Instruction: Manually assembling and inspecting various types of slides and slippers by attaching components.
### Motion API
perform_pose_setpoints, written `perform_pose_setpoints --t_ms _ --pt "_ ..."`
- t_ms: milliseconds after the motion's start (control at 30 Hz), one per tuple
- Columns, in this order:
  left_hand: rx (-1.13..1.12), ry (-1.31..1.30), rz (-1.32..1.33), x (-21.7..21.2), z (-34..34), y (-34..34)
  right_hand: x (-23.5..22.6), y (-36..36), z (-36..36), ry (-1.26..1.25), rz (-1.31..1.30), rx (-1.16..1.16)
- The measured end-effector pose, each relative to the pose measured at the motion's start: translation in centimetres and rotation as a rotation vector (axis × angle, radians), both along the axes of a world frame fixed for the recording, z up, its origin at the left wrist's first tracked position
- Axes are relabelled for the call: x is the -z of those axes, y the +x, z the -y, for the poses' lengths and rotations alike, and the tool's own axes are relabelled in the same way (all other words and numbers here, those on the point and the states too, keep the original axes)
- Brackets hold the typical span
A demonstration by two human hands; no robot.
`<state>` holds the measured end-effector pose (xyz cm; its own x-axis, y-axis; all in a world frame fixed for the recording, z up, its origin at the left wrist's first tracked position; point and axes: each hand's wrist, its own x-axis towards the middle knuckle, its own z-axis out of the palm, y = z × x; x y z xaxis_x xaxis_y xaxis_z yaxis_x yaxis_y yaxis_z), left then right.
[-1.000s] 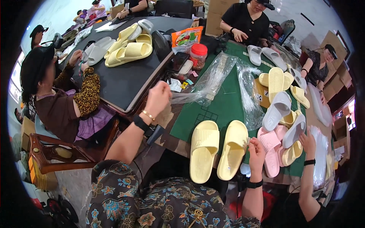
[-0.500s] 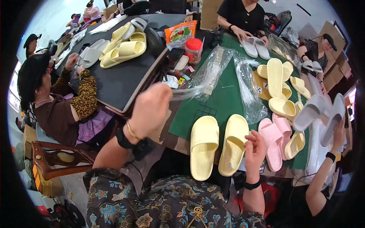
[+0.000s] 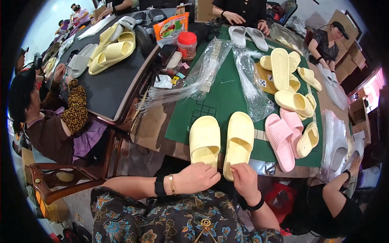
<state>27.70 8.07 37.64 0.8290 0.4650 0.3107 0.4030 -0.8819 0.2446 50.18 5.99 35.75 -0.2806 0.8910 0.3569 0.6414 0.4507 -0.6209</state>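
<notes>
A pair of pale yellow slide slippers lies side by side at the near table edge: the left slipper [image 3: 205, 133] and the right slipper [image 3: 240, 135], heels toward me. My left hand [image 3: 197, 177] is closed over the left slipper's heel and hides it. Beside it, my right hand [image 3: 245, 180] pinches its fingers together at the right slipper's heel. Whatever thin thing either hand may hold is too small to make out. Beyond the slippers, fine clear plastic strands [image 3: 172, 92] fan out from an open clear bag [image 3: 208, 67].
Pink slippers [image 3: 279, 139] and several yellow ones [image 3: 281, 69] lie to the right on the green mat [image 3: 186, 121]. A red-lidded jar [image 3: 187, 45] stands at the far left of the mat. Co-workers sit around; one person's hand [image 3: 353, 165] is at grey slippers on the right.
My left hand has come from the strand bundle down to the left slipper's heel. The right hand has moved left to the other heel. A co-worker across has let go of grey slippers.
</notes>
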Motion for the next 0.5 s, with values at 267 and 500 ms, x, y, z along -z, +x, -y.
perform_pose_setpoints --t_ms 267,500 --pt "0.219 -0.340 -0.027 2.8 1.5 0.1 1.9 1.3 4.7 -0.180 0.087 0.009" --pt "0.227 -0.641 0.049 3.8 2.3 0.5 1.8 1.4 5.3 -0.233 0.057 0.000"
